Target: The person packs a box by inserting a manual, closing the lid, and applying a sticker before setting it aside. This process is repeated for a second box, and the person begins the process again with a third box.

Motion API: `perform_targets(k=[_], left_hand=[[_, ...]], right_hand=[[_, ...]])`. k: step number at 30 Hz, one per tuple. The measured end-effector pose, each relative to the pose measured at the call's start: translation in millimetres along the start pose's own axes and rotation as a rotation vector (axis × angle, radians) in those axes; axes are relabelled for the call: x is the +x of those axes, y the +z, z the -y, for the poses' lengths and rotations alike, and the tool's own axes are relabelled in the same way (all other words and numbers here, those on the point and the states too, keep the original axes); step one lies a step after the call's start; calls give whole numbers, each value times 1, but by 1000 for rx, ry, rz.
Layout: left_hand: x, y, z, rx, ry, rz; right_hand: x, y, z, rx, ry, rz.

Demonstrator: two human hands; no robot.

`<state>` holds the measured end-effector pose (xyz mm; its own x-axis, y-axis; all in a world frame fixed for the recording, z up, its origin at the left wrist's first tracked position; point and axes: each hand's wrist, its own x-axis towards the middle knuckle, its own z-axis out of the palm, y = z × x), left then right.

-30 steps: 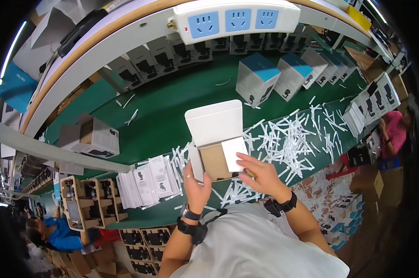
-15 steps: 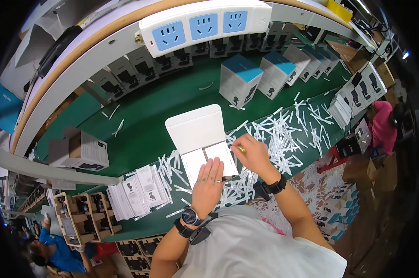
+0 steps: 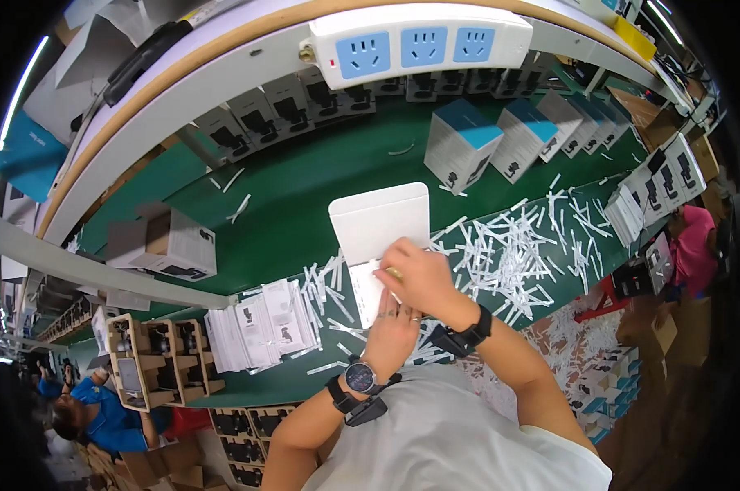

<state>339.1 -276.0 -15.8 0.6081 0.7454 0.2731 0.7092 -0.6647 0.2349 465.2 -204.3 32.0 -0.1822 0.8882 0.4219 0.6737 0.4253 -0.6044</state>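
Note:
In front of me a white carton (image 3: 380,219) stands with its lid raised away from me. My left hand (image 3: 392,335) lies on the carton's near part, fingers stretched out, partly under my right hand. A watch sits on the left wrist. My right hand (image 3: 423,282) is closed over the carton's inner white flaps (image 3: 366,295), pinching a small gold-coloured thing (image 3: 395,272) whose kind I cannot make out. The carton's contents are hidden by the flaps and my hands.
Loose paper strips (image 3: 513,258) cover the green table to the right. Leaflet stacks (image 3: 263,323) lie left, near a wooden tray (image 3: 153,360). Printed boxes (image 3: 465,147) stand behind. A white power strip (image 3: 423,45) hangs on the shelf edge. A person in blue (image 3: 112,417) is at lower left.
My right hand has moved from the carton's right side to over its middle, above the left hand. The whole view has shifted, so the table appears further right.

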Motion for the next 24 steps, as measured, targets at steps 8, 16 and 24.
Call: perform_targets(k=[8,16,24], left_hand=[[-12,-1,10,-92,47,-29],[-2,-19,4,22,88,30],[1,-61,26,-506,-39,156]], right_hand=[[14,32,9,-51,-146,296],[42,-58,-84,1283,361,-176],[32,-62,-30,527,-286,591]])
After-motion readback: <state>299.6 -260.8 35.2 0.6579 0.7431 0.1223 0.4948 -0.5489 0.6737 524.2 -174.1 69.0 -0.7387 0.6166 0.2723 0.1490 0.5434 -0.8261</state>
